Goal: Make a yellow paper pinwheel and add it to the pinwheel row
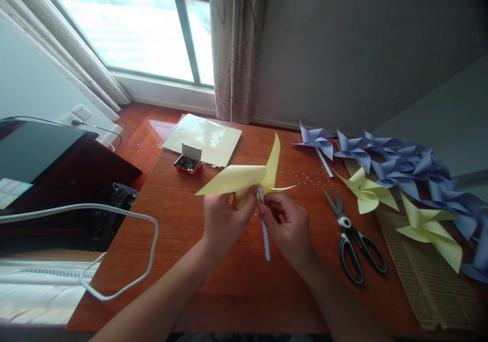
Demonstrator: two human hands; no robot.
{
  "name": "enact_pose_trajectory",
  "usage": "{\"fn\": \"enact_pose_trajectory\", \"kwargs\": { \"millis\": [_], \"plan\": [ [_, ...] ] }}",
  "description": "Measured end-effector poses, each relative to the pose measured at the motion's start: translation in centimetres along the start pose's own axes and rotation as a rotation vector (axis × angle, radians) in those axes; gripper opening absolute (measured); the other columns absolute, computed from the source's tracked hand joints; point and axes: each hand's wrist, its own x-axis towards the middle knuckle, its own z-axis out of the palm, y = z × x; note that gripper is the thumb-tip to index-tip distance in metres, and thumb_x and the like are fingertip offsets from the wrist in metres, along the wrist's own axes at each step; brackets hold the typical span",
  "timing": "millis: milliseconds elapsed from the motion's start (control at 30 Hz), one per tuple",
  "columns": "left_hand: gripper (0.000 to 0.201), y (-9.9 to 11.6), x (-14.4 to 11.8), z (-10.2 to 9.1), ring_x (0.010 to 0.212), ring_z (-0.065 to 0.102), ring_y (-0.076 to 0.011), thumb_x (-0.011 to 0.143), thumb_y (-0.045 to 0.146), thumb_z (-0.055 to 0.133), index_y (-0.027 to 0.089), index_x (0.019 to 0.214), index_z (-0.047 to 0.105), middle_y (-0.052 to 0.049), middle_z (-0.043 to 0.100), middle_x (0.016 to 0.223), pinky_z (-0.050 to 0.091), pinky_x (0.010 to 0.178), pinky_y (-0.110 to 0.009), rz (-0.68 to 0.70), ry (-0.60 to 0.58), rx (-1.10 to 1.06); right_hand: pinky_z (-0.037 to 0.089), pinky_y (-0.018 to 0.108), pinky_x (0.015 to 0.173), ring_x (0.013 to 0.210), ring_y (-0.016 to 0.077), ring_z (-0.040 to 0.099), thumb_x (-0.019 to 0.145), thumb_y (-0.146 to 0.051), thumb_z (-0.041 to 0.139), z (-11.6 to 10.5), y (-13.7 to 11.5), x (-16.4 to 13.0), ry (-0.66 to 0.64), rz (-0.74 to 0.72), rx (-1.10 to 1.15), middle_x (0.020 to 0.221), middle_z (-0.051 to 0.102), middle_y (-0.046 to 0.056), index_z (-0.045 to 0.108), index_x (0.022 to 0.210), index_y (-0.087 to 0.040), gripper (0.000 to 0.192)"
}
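A yellow paper pinwheel [244,177] is held up over the middle of the table, its blades spread to the left and upward. My left hand [224,215] is closed on it, thumb pressed near the centre. Against its back stands a rolled paper stick [266,238], pale with a fine pattern, its lower end slanting down. My right hand [287,222] pinches the upper part of that stick with thumb and fingers, close under the pinwheel's centre. Whether a pin joins the two is hidden by the fingers.
Black-handled scissors [345,223] lie partly open at the right. Beyond are finished yellow pinwheels [366,192] and several purple pinwheels [400,159] along cardboard [415,276]. A small box of pins [188,164] and yellow paper sheets [208,136] sit far left; a white cable [154,245] loops at left.
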Motion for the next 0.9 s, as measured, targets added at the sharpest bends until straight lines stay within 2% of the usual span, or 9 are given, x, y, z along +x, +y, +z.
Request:
{"fn": "enact_pose_trajectory", "kwargs": {
  "millis": [167, 300, 400, 533, 633, 900],
  "plan": [
    [0.010, 0.01, -0.04, 0.07, 0.080, 0.073, -0.0216, 0.081, 0.022, 0.070, 0.016, 0.082, 0.078, -0.005, 0.080, 0.086, 0.056, 0.082, -0.029, -0.012, -0.029, -0.072, 0.046, 0.025, 0.053, 0.052, 0.0130, 0.060, 0.094, -0.033, 0.065, 0.02, 0.19, -0.06, 0.045, -0.138, -0.181, 0.065, 0.070, 0.000, 0.065, 0.089, -0.022, 0.012],
    [0.011, -0.22, -0.18, 0.20, 0.084, 0.073, -0.0218, 0.082, 0.023, 0.071, 0.016, 0.085, 0.078, -0.004, 0.080, 0.088, 0.057, 0.085, -0.030, -0.073, -0.058, -0.183, 0.044, 0.025, 0.052, 0.051, 0.0124, 0.057, 0.095, -0.031, 0.063, -0.11, 0.07, 0.02, 0.080, -0.217, -0.270, 0.064, 0.068, 0.000, 0.065, 0.087, -0.022, 0.013],
    [0.010, -0.31, -0.22, 0.26, 0.085, 0.073, -0.0226, 0.082, 0.024, 0.072, 0.016, 0.083, 0.077, -0.004, 0.079, 0.087, 0.057, 0.085, -0.031, -0.118, -0.077, -0.262, 0.043, 0.025, 0.052, 0.051, 0.0123, 0.055, 0.095, -0.031, 0.062, -0.22, -0.06, 0.04, 0.096, -0.236, -0.315, 0.063, 0.067, 0.000, 0.066, 0.086, -0.022, 0.014],
    [0.017, -0.22, -0.33, 0.16, 0.092, 0.073, -0.0257, 0.083, 0.028, 0.072, 0.015, 0.092, 0.078, -0.007, 0.079, 0.093, 0.058, 0.090, -0.035, -0.178, -0.109, -0.340, 0.042, 0.025, 0.053, 0.050, 0.0126, 0.056, 0.095, -0.030, 0.062, -0.24, -0.15, 0.09, 0.105, -0.247, -0.336, 0.063, 0.067, 0.000, 0.065, 0.085, -0.022, 0.014],
    [0.020, -0.23, -0.57, 0.12, 0.092, 0.074, -0.0276, 0.084, 0.032, 0.071, 0.015, 0.092, 0.079, -0.008, 0.079, 0.089, 0.058, 0.091, -0.038, -0.217, -0.120, -0.350, 0.042, 0.025, 0.053, 0.051, 0.0128, 0.056, 0.096, -0.028, 0.062, -0.30, -0.17, 0.15, 0.112, -0.276, -0.344, 0.063, 0.067, 0.000, 0.063, 0.085, -0.022, 0.013],
    [0.023, -0.78, -0.94, 0.72, 0.101, 0.073, -0.0297, 0.081, 0.034, 0.077, 0.016, 0.095, 0.079, -0.008, 0.079, 0.089, 0.057, 0.097, -0.040, -0.236, -0.146, -0.403, 0.041, 0.028, 0.059, 0.058, 0.0155, 0.061, 0.100, -0.026, 0.056, -0.53, 0.15, 0.38, 0.096, -0.391, -0.514, 0.068, 0.069, 0.003, 0.064, 0.088, -0.022, 0.015]
  ]
}}
